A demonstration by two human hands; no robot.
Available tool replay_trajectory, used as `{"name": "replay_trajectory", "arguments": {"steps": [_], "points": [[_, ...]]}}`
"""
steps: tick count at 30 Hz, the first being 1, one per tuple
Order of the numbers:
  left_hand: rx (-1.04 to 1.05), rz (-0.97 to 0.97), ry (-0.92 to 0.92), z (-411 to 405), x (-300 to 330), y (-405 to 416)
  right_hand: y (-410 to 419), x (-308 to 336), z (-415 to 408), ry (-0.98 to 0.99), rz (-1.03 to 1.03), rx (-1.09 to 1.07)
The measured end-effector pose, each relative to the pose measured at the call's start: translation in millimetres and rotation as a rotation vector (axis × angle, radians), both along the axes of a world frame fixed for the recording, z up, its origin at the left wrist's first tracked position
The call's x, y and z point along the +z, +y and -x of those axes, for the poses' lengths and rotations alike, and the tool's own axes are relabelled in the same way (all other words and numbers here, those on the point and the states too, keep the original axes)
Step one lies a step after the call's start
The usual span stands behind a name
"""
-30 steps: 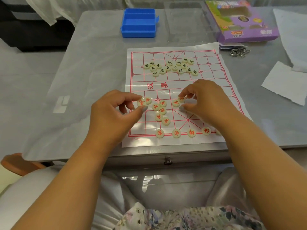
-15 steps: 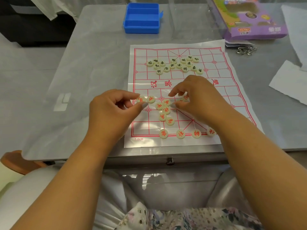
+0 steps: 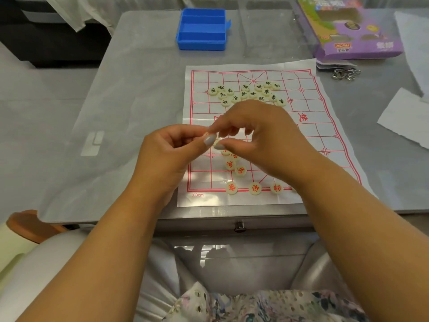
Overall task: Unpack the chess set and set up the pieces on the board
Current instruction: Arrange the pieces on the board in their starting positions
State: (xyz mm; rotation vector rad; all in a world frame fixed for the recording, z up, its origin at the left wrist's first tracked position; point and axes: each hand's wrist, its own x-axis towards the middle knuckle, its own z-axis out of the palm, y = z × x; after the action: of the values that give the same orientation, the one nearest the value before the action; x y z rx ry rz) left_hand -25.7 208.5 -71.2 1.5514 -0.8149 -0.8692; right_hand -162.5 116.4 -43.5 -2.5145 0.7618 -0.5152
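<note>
Vs half a second ago: both hands have come together over the board [image 3: 308, 135], fingertips now meeting just left of its centre; before, they were apart, left at the board's left edge, right over the red cluster. Left hand [image 3: 169, 156] has thumb and index curled in, pinching a pale piece [image 3: 217, 143] right at the thumb tip; piece is mostly hidden, so the grip is partly a guess. Right hand [image 3: 260, 133] arches over the board's middle, fingers curled down, index and thumb tips closing on that same spot; whether it holds a piece of its own I cannot tell. Red pieces [image 3: 235, 167] lie loose on the board just below the fingertips, with three more [image 3: 255, 188] lined along the board's near edge. Black pieces [image 3: 246, 93] sit heaped in the board's far half, well clear of the hands. Blue box [image 3: 201, 29] is beyond the board's far-left corner, purple package [image 3: 355, 33] beyond its far-right corner.
</note>
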Motion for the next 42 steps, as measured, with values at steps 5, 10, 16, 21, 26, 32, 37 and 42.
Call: {"name": "replay_trajectory", "arguments": {"steps": [5, 10, 16, 21, 26, 32, 37, 42], "points": [[-0.091, 0.002, -0.031, -3, 2, 4, 5, -2, 8, -0.053, 0.04, 0.005], [-0.306, -0.17, -0.584, -14, -7, 19, -1, -5, 31, 0.054, -0.008, -0.118], [-0.37, -0.316, -0.636, -9, -12, 27, -22, -8, 64, -0.047, -0.087, -0.389], [-0.396, -0.346, -0.677, -7, -12, 25, -33, -8, 78, -0.039, -0.113, -0.51], [-0.411, -0.279, -0.598, -15, -10, 21, -45, -12, 81, 0.078, -0.155, -0.55], [-0.19, -0.115, -0.527, -17, -15, 9, -52, -18, 64, 0.252, -0.187, -0.449], [-0.124, -0.111, -0.546, -17, -21, 1, -53, -18, 67, 0.258, -0.223, -0.447], [-0.159, -0.12, -0.588, -16, -26, 0, -30, -19, 67, 0.247, -0.236, -0.382]]}}
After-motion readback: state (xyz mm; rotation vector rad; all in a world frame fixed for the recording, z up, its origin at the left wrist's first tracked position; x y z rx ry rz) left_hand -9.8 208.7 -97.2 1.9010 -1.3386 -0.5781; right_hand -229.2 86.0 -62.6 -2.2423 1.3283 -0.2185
